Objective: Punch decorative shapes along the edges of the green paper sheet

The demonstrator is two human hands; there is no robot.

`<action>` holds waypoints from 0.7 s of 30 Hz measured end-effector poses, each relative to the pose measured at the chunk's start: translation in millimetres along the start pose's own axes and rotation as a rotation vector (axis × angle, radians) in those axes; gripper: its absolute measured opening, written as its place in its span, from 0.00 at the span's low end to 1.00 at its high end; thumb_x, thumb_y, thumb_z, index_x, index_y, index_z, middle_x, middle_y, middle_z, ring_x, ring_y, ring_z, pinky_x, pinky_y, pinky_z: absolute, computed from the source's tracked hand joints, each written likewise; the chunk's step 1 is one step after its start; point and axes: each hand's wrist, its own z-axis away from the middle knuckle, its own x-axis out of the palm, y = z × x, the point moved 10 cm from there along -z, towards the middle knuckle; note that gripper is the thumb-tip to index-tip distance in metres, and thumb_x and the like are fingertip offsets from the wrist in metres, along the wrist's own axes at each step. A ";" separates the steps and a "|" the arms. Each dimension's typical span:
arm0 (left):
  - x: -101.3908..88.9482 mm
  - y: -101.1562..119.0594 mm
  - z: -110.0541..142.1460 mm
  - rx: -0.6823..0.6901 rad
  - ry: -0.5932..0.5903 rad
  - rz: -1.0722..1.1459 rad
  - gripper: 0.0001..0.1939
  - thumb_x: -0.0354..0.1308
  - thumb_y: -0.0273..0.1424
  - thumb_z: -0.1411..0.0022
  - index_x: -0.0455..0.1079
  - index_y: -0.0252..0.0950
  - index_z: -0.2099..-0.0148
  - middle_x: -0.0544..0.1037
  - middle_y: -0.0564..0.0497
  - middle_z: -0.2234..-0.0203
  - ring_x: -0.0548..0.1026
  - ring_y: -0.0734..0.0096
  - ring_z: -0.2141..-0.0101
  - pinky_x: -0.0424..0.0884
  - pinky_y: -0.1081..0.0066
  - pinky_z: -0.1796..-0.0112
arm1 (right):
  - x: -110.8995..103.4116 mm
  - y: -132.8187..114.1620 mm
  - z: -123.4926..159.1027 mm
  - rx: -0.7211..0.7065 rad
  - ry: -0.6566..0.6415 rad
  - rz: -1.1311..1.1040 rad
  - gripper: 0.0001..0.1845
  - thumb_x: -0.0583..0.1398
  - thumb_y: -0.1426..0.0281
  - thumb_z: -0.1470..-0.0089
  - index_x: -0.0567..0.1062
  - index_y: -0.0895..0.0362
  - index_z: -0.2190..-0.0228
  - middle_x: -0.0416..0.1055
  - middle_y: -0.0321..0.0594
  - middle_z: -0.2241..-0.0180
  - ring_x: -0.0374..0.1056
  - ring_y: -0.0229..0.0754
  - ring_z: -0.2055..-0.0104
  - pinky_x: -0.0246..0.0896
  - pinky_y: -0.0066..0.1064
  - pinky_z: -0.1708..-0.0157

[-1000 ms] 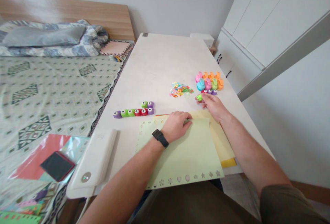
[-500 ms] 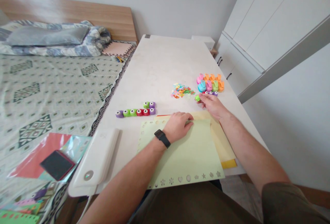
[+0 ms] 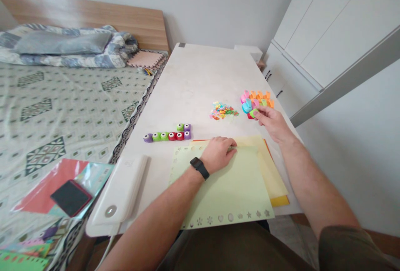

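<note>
Smooth white table (image 3: 200, 75) beside a patterned bed (image 3: 87, 108): a glossy white device (image 3: 125, 190) fills the table's near left corner. By the right edge, the right hand (image 3: 271, 122), clamped on a small green punch (image 3: 253, 113), partly hides rounded plastic punches (image 3: 246, 105). The left hand (image 3: 218, 153) lies on hole-bordered green paper (image 3: 231, 192) reaching the near edge; its grip I cannot tell.

No legible txt, brand or nos. in view (grey mark (image 3: 129, 163) atop white device (image 3: 120, 192) too faint)
</note>
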 end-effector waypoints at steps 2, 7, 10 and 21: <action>0.0 -0.7 0.1 -0.001 0.003 0.000 0.07 0.56 0.32 0.35 0.73 0.38 0.56 0.80 0.49 0.62 0.76 0.62 0.60 0.69 0.64 0.55 | -30.1 4.6 -5.9 -0.003 0.118 0.027 0.27 0.71 0.56 0.56 0.76 0.56 0.57 0.75 0.40 0.66 0.66 0.37 0.71 0.58 0.27 0.76; -0.3 0.2 -0.1 0.003 0.004 -0.002 0.07 0.57 0.32 0.35 0.73 0.38 0.56 0.80 0.49 0.63 0.76 0.62 0.60 0.69 0.63 0.55 | -94.3 32.7 -16.2 0.060 0.309 0.231 0.23 0.69 0.60 0.57 0.78 0.57 0.59 0.78 0.43 0.64 0.71 0.43 0.66 0.65 0.32 0.70; -0.5 0.4 -0.5 -0.006 -0.006 -0.003 0.07 0.57 0.32 0.35 0.73 0.38 0.56 0.80 0.48 0.63 0.76 0.62 0.60 0.69 0.63 0.55 | -112.0 50.1 -20.6 0.091 0.303 0.399 0.21 0.68 0.61 0.55 0.81 0.57 0.59 0.79 0.46 0.62 0.73 0.48 0.62 0.68 0.38 0.62; -0.3 0.6 -0.2 -0.001 0.011 0.005 0.07 0.57 0.31 0.35 0.73 0.38 0.56 0.80 0.48 0.63 0.76 0.62 0.60 0.69 0.63 0.56 | -94.6 70.8 -37.3 0.060 0.123 0.674 0.17 0.63 0.64 0.49 0.82 0.53 0.57 0.81 0.41 0.59 0.75 0.50 0.55 0.65 0.39 0.53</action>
